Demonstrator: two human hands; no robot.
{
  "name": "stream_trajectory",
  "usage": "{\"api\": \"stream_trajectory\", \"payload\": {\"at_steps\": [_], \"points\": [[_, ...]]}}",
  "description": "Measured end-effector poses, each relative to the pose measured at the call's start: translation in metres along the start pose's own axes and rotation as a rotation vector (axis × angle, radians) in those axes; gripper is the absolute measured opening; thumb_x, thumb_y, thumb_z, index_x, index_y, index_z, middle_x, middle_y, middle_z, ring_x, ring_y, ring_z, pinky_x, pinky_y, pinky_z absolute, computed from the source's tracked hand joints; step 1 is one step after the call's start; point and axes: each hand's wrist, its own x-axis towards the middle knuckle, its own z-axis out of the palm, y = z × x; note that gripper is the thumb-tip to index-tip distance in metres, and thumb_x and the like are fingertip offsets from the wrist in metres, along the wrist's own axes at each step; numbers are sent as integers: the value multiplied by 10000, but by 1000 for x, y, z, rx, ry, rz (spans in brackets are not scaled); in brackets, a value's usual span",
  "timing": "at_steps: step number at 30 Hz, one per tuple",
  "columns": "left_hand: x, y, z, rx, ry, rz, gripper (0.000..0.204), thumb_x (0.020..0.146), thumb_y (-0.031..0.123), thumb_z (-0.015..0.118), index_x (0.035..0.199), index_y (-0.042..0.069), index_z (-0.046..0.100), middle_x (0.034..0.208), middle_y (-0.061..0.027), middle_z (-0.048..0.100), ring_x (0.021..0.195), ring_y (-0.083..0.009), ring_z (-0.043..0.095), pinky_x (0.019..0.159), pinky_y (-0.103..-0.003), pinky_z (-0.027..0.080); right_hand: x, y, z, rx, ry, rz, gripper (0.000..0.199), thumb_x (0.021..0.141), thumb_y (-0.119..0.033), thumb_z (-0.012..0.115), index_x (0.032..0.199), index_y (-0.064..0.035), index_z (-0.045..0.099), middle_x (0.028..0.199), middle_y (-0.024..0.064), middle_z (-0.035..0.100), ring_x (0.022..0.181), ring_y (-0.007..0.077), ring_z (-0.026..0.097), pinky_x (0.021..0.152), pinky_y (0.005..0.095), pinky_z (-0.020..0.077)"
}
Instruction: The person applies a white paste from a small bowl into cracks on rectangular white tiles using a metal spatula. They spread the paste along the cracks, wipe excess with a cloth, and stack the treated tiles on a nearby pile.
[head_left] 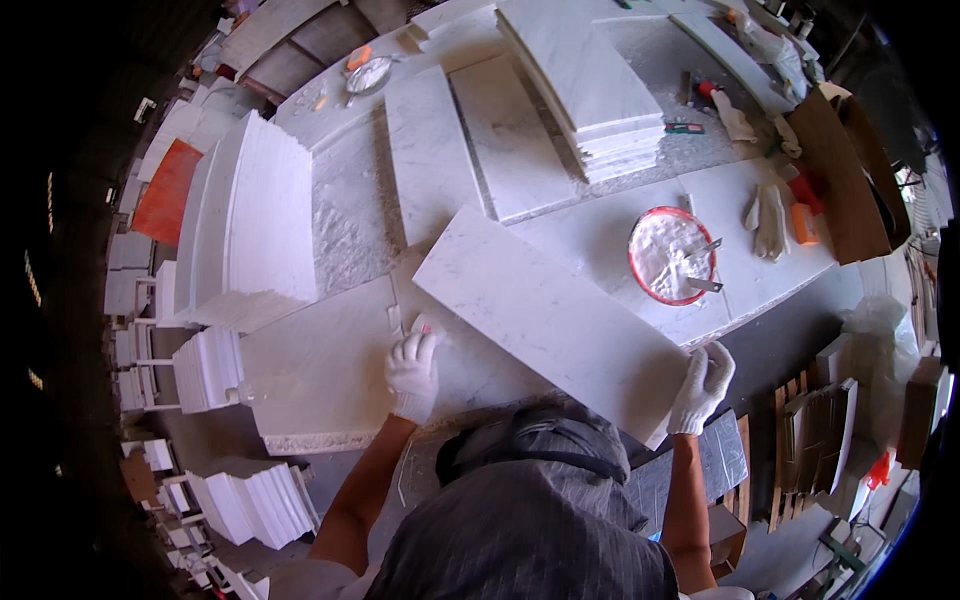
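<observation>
A long white marble slab [550, 315] with faint grey veins lies slantwise in front of me, its near right end reaching past the worktable's front edge. My right hand [703, 388], in a white knit glove, grips that end at its right corner. Left of the slab, my left hand [412, 375], also gloved, is closed low over the table, apart from the slab. A bit of pink-red shows at its fingertips; what it holds I cannot make out. Just beyond those fingers lies a small pale strip [394, 318].
A red-rimmed bowl of white paste [672, 255] with metal scrapers stands right of the slab. Stacked marble slabs [590, 90] lie farther back; upright white slabs [255, 215] stand left. Loose gloves [768, 222], an orange block [804, 224] and a cardboard box [845, 175] sit right.
</observation>
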Motion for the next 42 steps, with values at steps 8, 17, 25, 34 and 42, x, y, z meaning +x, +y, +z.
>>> {"api": "stream_trajectory", "payload": {"at_steps": [8, 17, 25, 34, 42], "points": [[29, -17, 16, 136, -180, 118, 426, 876, 119, 524, 1287, 213, 587, 1394, -85, 494, 1242, -320, 496, 1007, -475, 433, 63, -29, 0, -353, -51, -121, 287, 919, -100, 672, 1184, -61, 569, 1128, 82, 609, 803, 189, 664, 737, 329, 527], [18, -32, 12, -243, -58, -73, 343, 879, 125, 595, 1221, 145, 590, 1271, -136, 588, 1123, -361, 574, 950, -465, 472, 120, -49, 24, -818, -347, -295, 351, 863, -169, 662, 1213, -152, 628, 1189, 157, 607, 997, 380, 636, 842, 471, 517], [14, 8, -24, -1040, 222, -545, 219, 946, 69, 598, 1143, 1, 531, 1165, -147, 631, 1130, -232, 594, 960, -346, 470, 138, -23, 26, -959, -500, -286, 199, 877, -217, 630, 1043, -129, 697, 978, 158, 682, 940, 382, 657, 814, 473, 517], [29, 70, -50, -1257, 129, -378, 247, 900, -14, 656, 1128, -16, 562, 1215, -136, 601, 1086, -194, 590, 989, -327, 457, 122, -51, 4, -875, -376, -213, 169, 901, -221, 627, 1017, -137, 717, 973, 164, 695, 891, 380, 667, 768, 453, 530], [41, 112, -52, -1434, 90, -305, 162, 903, -63, 631, 1054, -20, 591, 1224, -154, 585, 1150, -212, 572, 1008, -332, 460, 85, -44, 22, -589, -415, 31, 198, 891, -194, 641, 1054, -118, 725, 942, 164, 711, 874, 341, 691, 769, 406, 530]]}}
